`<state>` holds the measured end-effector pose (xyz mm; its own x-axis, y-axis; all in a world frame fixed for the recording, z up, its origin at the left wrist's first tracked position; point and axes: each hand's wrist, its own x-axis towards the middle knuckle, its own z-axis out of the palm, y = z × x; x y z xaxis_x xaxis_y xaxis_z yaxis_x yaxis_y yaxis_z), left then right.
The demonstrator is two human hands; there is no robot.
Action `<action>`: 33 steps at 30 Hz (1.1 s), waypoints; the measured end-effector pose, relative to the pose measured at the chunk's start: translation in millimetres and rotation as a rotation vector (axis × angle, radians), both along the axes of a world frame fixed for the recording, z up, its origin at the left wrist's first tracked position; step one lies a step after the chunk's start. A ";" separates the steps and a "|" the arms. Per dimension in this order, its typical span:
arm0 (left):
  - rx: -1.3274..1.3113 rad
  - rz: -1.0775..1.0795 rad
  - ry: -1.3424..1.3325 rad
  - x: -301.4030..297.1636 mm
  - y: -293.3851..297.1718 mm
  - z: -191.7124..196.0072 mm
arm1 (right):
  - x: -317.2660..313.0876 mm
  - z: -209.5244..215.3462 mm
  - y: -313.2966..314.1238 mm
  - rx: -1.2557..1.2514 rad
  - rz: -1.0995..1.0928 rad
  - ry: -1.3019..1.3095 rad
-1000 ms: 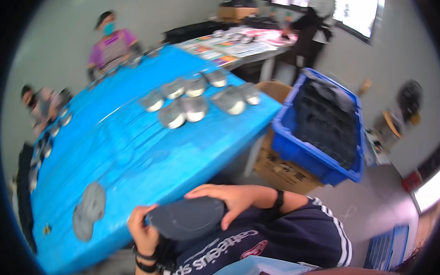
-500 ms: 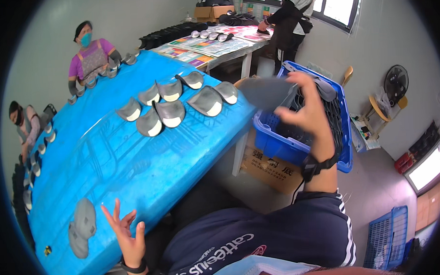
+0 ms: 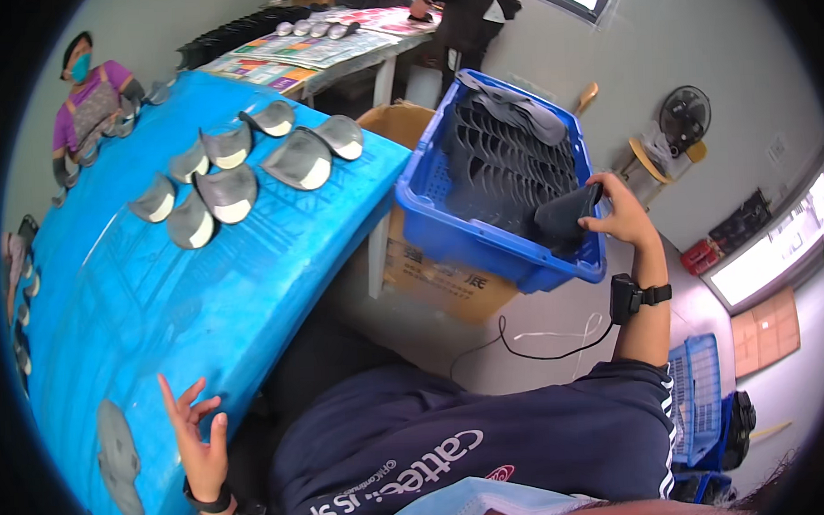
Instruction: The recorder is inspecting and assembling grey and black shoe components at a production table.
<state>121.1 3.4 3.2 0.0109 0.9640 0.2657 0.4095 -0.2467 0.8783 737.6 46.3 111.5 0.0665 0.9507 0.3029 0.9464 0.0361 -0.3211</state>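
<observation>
My right hand [image 3: 625, 215] pinches a dark grey, curved shell-like piece [image 3: 565, 214] by its edge, thumb on the near side. It holds the piece low inside the near right corner of a blue plastic crate [image 3: 498, 265]. Rows of similar dark curved pieces [image 3: 508, 154] stand nested in that crate. Fingers spread and holding nothing, my left hand [image 3: 201, 442] hovers by the near edge of the blue-covered table [image 3: 206, 328]. Nearest to it lie flat grey pieces [image 3: 120, 463], partly overlapping. Farther up the table sits a group of curved grey pieces with cream strips [image 3: 224, 193].
Under the crate is a cardboard box [image 3: 440, 279]. A black cable [image 3: 547, 354] hangs from my right wrist band. A co-worker [image 3: 94, 114] sits across the table; another person [image 3: 467, 24] stands at a far table. A fan [image 3: 685, 121] stands at right.
My right hand has carried the dark curved piece from beside the table corner into the crate's near right end. My left hand stays open by the table edge. The view has swung right.
</observation>
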 end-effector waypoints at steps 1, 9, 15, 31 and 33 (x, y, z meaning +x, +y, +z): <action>0.023 -0.012 -0.002 1.5 1.7 -0.9 | 8.5 -8.9 -5.6 -0.089 -0.032 0.028; -0.001 -0.065 -0.025 1.6 -12.0 -4.1 | 45.2 -63.5 0.3 -0.385 0.008 0.037; 0.002 -0.055 -0.043 -5.6 -19.9 -4.9 | 43.8 -71.5 15.7 -0.484 -0.015 -0.009; 0.110 -0.912 0.547 140.4 79.1 69.6 | 54.9 -100.1 4.9 -0.456 -0.221 0.039; 0.224 -1.017 0.608 175.6 99.2 71.8 | 47.6 -100.4 7.0 -0.529 -0.270 -0.048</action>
<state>296.7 102.6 75.1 0.9202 0.3745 0.1136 0.2710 -0.8192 0.5055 785.2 53.3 11.1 0.3250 0.9247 -0.1985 0.9137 -0.3611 -0.1863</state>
